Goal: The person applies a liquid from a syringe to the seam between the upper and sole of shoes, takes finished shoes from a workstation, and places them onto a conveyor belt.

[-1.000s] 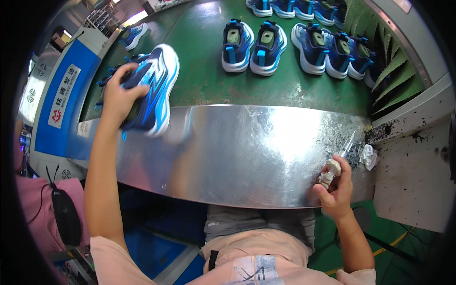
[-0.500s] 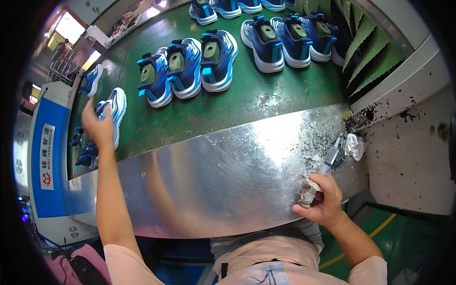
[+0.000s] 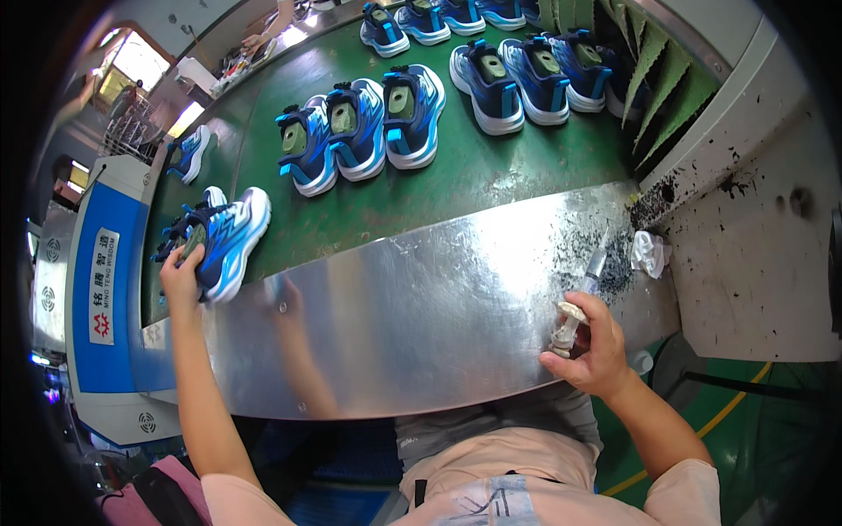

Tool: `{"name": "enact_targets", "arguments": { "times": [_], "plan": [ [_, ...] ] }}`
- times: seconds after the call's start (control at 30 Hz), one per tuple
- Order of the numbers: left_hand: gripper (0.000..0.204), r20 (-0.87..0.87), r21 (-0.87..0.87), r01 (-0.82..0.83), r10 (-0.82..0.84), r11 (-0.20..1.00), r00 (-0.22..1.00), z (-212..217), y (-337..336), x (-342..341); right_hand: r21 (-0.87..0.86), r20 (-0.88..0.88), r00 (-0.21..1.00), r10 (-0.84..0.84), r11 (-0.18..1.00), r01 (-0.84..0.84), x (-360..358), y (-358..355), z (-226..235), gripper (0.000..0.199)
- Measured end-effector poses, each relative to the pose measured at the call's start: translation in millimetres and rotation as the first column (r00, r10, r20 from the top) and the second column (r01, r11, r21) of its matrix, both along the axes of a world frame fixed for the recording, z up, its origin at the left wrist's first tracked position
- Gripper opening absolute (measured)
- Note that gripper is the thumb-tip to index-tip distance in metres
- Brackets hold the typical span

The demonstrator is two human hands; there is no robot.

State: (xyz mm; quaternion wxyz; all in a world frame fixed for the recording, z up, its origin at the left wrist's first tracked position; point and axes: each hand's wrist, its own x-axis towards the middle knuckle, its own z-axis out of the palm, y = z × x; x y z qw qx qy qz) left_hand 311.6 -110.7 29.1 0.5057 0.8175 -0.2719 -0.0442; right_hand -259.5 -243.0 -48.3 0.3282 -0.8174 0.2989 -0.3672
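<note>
My left hand (image 3: 182, 273) grips a blue-and-white sneaker (image 3: 235, 244) by the heel end at its opening, where a green last shows. The shoe is tilted at the left edge of the green belt, and other shoes stand partly hidden behind it. Over the metal ledge at the right, my right hand (image 3: 596, 346) is closed around a clear syringe (image 3: 594, 266) with a whitish, crusted flange and plunger end. Its barrel and thin tip point away from me. Dark specks lie on the metal around the tip.
Rows of sneakers (image 3: 355, 130) stand on the green belt (image 3: 377, 210), more at the far right (image 3: 535, 81). Green strip curtains (image 3: 667, 88) hang at right. A crumpled white tissue (image 3: 649, 254) lies by the machine wall. The metal ledge (image 3: 395, 324) runs before me. Another person's hand (image 3: 254, 40) shows far off.
My left hand has taken hold of the sneaker and drawn it toward me, tilting it. My right hand keeps the syringe in nearly the same place. The view has shifted slightly.
</note>
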Motion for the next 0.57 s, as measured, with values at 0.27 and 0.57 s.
{"name": "enact_targets", "arguments": {
  "times": [0.27, 0.57],
  "plan": [
    [0.040, -0.051, -0.080, -0.092, 0.088, 0.993, 0.995, -12, 83, -219, 0.244, 0.165, 0.986, -0.017, 0.970, -0.024, -1, 8, 1, 0.071],
    [0.088, 0.427, 0.577, 0.425, -0.701, 0.698, 0.571, 74, 46, -265, 0.588, 0.212, 0.977, 0.031, 0.794, -0.153, -22, 31, 23, 0.058]
  ]
}}
